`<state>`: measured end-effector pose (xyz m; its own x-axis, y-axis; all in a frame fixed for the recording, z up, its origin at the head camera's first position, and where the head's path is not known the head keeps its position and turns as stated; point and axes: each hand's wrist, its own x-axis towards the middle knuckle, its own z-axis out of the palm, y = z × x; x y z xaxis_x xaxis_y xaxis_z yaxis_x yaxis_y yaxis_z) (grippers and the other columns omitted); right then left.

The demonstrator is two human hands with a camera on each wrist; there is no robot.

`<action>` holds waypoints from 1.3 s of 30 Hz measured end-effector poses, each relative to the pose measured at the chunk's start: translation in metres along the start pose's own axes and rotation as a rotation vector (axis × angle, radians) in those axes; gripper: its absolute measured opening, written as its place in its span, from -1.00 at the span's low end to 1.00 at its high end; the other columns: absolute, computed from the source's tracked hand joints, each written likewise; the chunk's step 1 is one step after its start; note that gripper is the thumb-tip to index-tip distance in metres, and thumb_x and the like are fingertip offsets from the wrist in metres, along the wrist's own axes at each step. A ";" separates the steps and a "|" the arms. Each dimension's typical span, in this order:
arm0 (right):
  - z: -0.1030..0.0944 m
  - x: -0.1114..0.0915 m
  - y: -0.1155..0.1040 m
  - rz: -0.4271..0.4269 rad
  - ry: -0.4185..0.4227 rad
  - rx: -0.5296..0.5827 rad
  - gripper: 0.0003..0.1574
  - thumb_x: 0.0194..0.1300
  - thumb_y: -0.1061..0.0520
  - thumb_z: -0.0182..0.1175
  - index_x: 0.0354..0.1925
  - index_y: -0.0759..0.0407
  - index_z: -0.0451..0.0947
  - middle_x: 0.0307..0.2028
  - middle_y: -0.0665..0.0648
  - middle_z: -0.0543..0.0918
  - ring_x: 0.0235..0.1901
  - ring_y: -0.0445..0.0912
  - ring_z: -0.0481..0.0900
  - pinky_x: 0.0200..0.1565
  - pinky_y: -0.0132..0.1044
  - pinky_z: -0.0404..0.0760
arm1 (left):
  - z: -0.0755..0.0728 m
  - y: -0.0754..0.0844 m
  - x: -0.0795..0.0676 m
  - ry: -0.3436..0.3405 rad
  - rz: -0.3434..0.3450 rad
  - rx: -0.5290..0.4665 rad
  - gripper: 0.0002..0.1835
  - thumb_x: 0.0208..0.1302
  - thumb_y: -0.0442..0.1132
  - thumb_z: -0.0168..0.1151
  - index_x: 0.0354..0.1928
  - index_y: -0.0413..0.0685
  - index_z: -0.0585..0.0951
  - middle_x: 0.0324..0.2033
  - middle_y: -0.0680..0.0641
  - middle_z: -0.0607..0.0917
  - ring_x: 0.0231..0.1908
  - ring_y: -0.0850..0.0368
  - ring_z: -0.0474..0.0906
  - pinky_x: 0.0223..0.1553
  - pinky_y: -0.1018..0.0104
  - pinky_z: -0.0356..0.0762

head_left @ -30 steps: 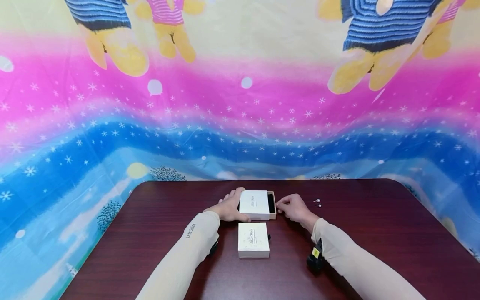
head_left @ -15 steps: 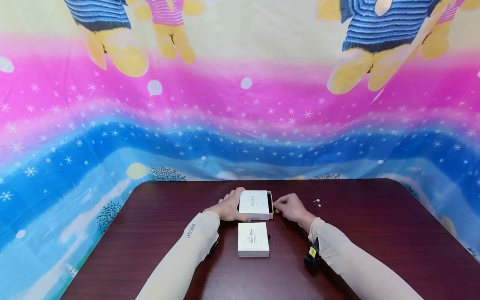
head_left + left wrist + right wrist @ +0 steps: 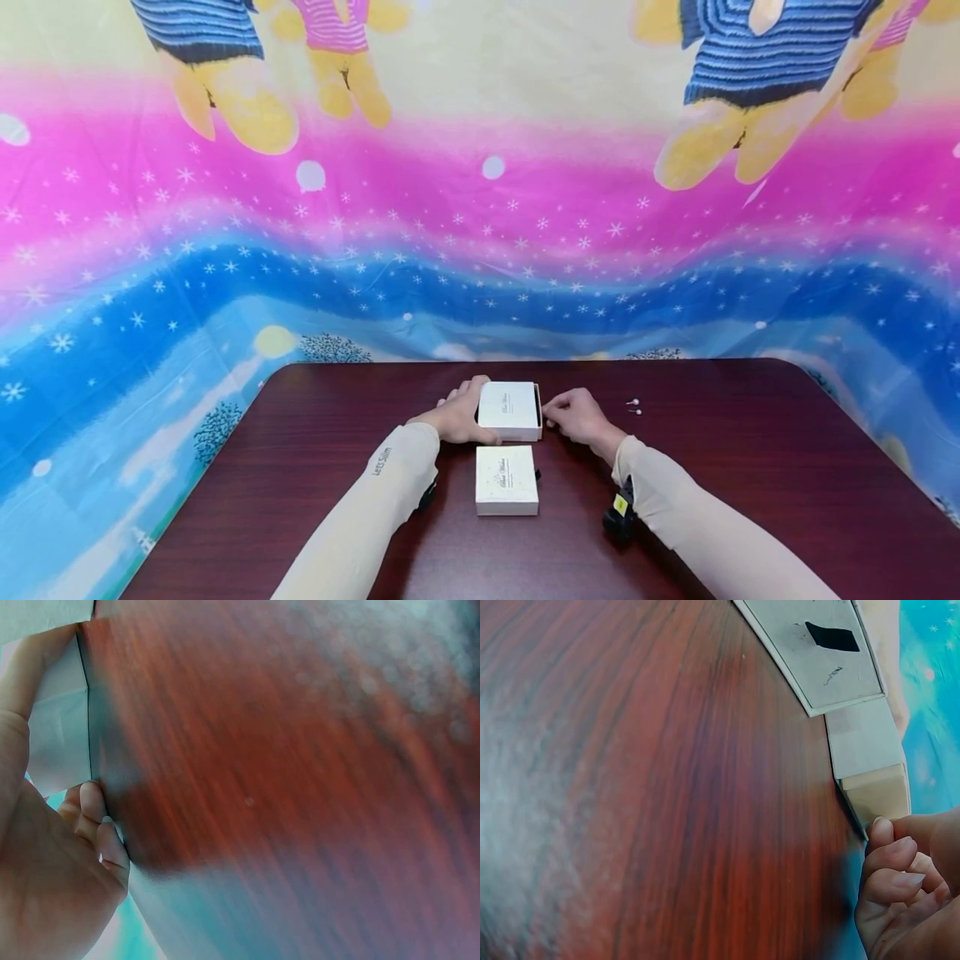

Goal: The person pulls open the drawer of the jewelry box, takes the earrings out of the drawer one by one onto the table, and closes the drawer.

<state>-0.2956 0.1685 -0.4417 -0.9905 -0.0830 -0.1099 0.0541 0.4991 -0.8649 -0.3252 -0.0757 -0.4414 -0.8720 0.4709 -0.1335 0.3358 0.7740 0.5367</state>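
Note:
A white sliding gift box [image 3: 507, 407] with printed lettering lies towards the back of the table. My left hand [image 3: 459, 412] grips its left end, thumb on the near side and fingers on the far side. At its right end a thin strip of the tan drawer [image 3: 876, 791] sticks out of the sleeve. My right hand [image 3: 577, 414] has curled fingers, with thumb and forefinger tips together at the drawer's end; I cannot tell whether they pinch a tab there. Two pearl stud earrings [image 3: 636, 402] lie on the table beyond the right hand.
Nearer me sits a second white gift box [image 3: 507, 479], closed, with a black ribbon tab [image 3: 832, 637] on its right end. The dark red wooden table [image 3: 750, 467] meets a colourful printed cloth [image 3: 495, 208] behind it.
The drawer has slid leftwards into its sleeve, leaving only a thin strip showing. My right hand has moved left with it, while my left hand has kept its place.

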 end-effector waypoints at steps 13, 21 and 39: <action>0.005 0.000 -0.004 -0.002 0.006 -0.011 -0.74 0.44 0.23 0.15 -0.23 0.34 0.74 -0.55 0.10 0.63 -0.67 -0.19 0.34 -0.55 -0.34 0.32 | 0.003 -0.004 0.003 0.001 0.003 -0.002 0.22 0.02 0.12 0.52 0.58 -0.01 -0.05 0.38 -0.17 0.31 0.28 -0.09 0.27 0.34 -0.14 0.15; 0.006 -0.001 -0.005 0.003 0.013 -0.015 -0.73 0.46 0.23 0.13 -0.20 0.33 0.74 -0.52 0.14 0.65 -0.66 -0.18 0.33 -0.54 -0.33 0.31 | 0.006 -0.009 0.007 0.012 0.009 -0.026 0.26 -0.03 0.14 0.55 0.58 0.03 -0.04 0.40 -0.17 0.30 0.30 -0.11 0.27 0.35 -0.17 0.14; 0.009 -0.001 -0.006 0.010 0.013 -0.005 -0.73 0.47 0.23 0.12 -0.20 0.33 0.74 -0.52 0.12 0.64 -0.67 -0.18 0.30 -0.55 -0.33 0.29 | 0.000 0.001 -0.003 0.013 0.012 0.008 0.17 0.04 0.12 0.52 0.55 -0.05 0.00 0.34 -0.18 0.35 0.23 -0.08 0.30 0.30 -0.13 0.20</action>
<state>-0.2939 0.1581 -0.4407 -0.9914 -0.0669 -0.1122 0.0634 0.5040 -0.8614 -0.3225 -0.0760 -0.4401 -0.8725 0.4746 -0.1163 0.3489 0.7717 0.5317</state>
